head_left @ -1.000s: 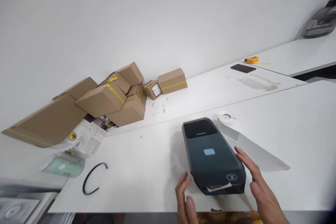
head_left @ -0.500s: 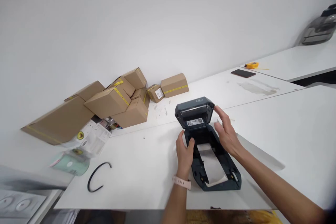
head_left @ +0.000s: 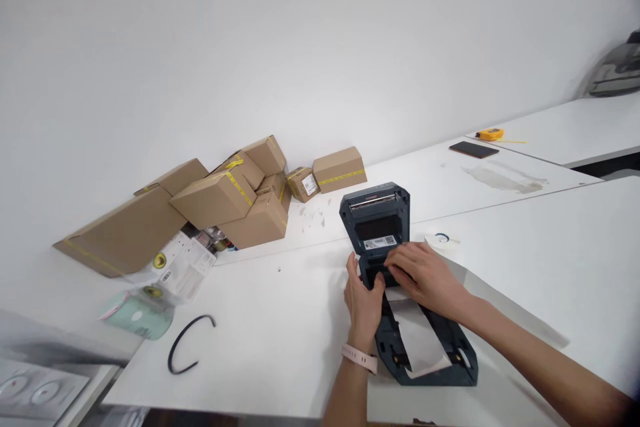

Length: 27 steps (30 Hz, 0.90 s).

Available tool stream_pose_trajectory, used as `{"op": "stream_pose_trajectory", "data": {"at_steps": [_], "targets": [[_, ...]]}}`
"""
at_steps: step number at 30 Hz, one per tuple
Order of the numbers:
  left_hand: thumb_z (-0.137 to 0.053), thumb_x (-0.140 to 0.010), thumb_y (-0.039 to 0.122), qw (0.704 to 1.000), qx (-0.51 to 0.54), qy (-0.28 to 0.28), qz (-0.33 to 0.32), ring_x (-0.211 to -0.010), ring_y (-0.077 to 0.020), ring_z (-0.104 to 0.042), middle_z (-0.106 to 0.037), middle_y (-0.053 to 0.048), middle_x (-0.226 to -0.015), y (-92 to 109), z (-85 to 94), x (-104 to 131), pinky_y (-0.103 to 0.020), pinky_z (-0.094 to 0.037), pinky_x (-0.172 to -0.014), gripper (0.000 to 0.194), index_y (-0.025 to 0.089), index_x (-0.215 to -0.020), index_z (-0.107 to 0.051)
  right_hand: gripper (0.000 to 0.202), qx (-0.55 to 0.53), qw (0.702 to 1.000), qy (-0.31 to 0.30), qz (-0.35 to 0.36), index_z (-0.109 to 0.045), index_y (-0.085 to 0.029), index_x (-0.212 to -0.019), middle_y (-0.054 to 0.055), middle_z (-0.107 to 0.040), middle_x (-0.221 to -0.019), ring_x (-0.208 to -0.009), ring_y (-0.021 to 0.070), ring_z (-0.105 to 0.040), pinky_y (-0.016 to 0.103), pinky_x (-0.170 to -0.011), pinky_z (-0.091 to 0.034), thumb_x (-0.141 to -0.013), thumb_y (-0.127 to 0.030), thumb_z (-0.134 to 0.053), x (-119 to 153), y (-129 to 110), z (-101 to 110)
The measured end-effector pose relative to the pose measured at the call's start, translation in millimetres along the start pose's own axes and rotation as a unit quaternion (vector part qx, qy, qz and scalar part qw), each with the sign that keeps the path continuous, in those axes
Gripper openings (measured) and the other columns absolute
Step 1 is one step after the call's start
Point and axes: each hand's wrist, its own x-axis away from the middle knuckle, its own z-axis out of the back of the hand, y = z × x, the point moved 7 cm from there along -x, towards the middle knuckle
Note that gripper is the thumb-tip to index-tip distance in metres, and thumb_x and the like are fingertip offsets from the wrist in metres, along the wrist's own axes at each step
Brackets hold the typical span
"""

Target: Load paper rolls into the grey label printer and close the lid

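A dark label printer [head_left: 453, 340] lies on the white table with its lid [head_left: 380, 223] tilted up at the far end. A white paper strip [head_left: 419, 337] runs along the inside of its base. My left hand [head_left: 364, 297] grips the printer's left wall, thumb over the inner edge and fingers outside. Inside the base, close to the hinge, my right hand [head_left: 423, 277] has its fingers bent and pressed together. Its fingertips are partly hidden, and what they pinch, if anything, cannot be made out. Beyond that hand lies a white label roll [head_left: 443, 240] with a trailing strip.
Several cardboard boxes [head_left: 225, 203] are piled against the wall at the left. A black curved band [head_left: 175, 343] and a mint green pouch [head_left: 143, 315] lie at the table's left end. A phone [head_left: 474, 149] and a yellow tape measure [head_left: 491, 135] are at the back right.
My right hand has left the lid's right edge and moved down inside the printer. The lid leans farther back, showing more of its underside. My left hand keeps its grip on the side wall.
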Motion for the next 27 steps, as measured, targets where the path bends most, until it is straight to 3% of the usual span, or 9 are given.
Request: {"op": "stream_pose_trajectory", "data": {"at_steps": [2,4,7,10,13,18,22,27], "targets": [[-0.056,-0.089,0.033,0.999,-0.015,0.009,-0.027,-0.136,-0.0253,-0.049,-0.046,-0.006,-0.154,5,1.4,0,-0.038,-0.039,-0.112,0.066,0.028,-0.15,-0.032,0.026,0.032,0.986,-0.156,0.037,-0.071,-0.018,-0.093,0.01,-0.075,-0.092,-0.09,0.0242,-0.067,0.043,-0.097,-0.041,-0.092,-0.012,-0.045,5,-4,-30],[-0.053,-0.089,0.027,0.998,-0.036,0.007,-0.06,-0.148,-0.0239,-0.033,-0.034,-0.003,-0.162,11,1.1,0,-0.039,-0.031,-0.119,0.065,0.029,-0.151,-0.033,0.023,0.057,0.967,-0.239,0.06,-0.074,-0.016,-0.09,0.012,-0.076,-0.086,-0.092,0.0276,-0.068,0.046,-0.104,-0.036,-0.083,-0.009,-0.053,10,-3,-51],[-0.052,-0.087,0.021,0.994,-0.063,-0.007,-0.087,-0.155,-0.0225,-0.012,-0.016,-0.001,-0.168,14,-1.9,-3,-0.039,-0.018,-0.125,0.073,0.029,-0.156,-0.027,0.024,0.072,0.958,-0.269,0.069,-0.077,-0.013,-0.092,0.015,-0.077,-0.084,-0.094,0.0305,-0.068,0.047,-0.106,-0.032,-0.078,-0.01,-0.058,12,0,-68],[-0.055,-0.084,0.021,0.997,-0.055,-0.022,-0.058,-0.156,-0.0242,-0.003,-0.007,-0.004,-0.169,7,-5.8,-12,-0.04,-0.012,-0.126,0.085,0.024,-0.159,-0.016,0.026,0.079,0.953,-0.285,0.07,-0.078,-0.011,-0.094,0.016,-0.077,-0.086,-0.093,0.0304,-0.068,0.048,-0.107,-0.03,-0.079,-0.01,-0.057,14,0,-74],[-0.055,-0.082,0.021,0.998,-0.03,-0.042,-0.037,-0.155,-0.0242,-0.007,-0.011,-0.005,-0.169,0,-9.0,-18,-0.038,-0.014,-0.125,0.088,0.021,-0.16,-0.014,0.026,0.077,0.951,-0.293,0.067,-0.078,-0.01,-0.096,0.019,-0.077,-0.092,-0.098,0.033,-0.067,0.051,-0.107,-0.028,-0.08,-0.012,-0.057,14,-4,-73],[-0.051,-0.086,0.022,0.997,-0.021,-0.06,-0.038,-0.151,-0.0231,-0.026,-0.022,-0.003,-0.166,0,-9.5,-17,-0.036,-0.023,-0.123,0.085,0.022,-0.16,-0.011,0.027,0.068,0.946,-0.313,0.052,-0.078,-0.008,-0.094,0.022,-0.075,-0.098,-0.104,0.037,-0.064,0.053,-0.105,-0.029,-0.083,-0.026,-0.062,13,-5,-71],[-0.052,-0.087,0.024,0.998,-0.006,-0.06,-0.027,-0.149,-0.0228,-0.032,-0.029,0.0,-0.164,-1,-8.6,-15,-0.034,-0.03,-0.119,0.084,0.026,-0.16,-0.011,0.022,0.046,0.941,-0.333,0.047,-0.077,-0.008,-0.09,0.02,-0.075,-0.09,-0.095,0.0339,-0.066,0.05,-0.103,-0.032,-0.077,-0.023,-0.068,10,-2,-72],[-0.053,-0.086,0.025,0.998,-0.002,-0.053,-0.025,-0.146,-0.0237,-0.039,-0.035,-0.001,-0.161,1,-7.0,-14,-0.035,-0.033,-0.117,0.085,0.027,-0.16,-0.012,0.026,-0.015,0.937,-0.342,0.074,-0.074,-0.015,-0.101,0.014,-0.072,-0.104,-0.103,0.0313,-0.062,0.043,-0.095,-0.039,-0.08,-0.027,-0.065,5,-6,-54]]}}
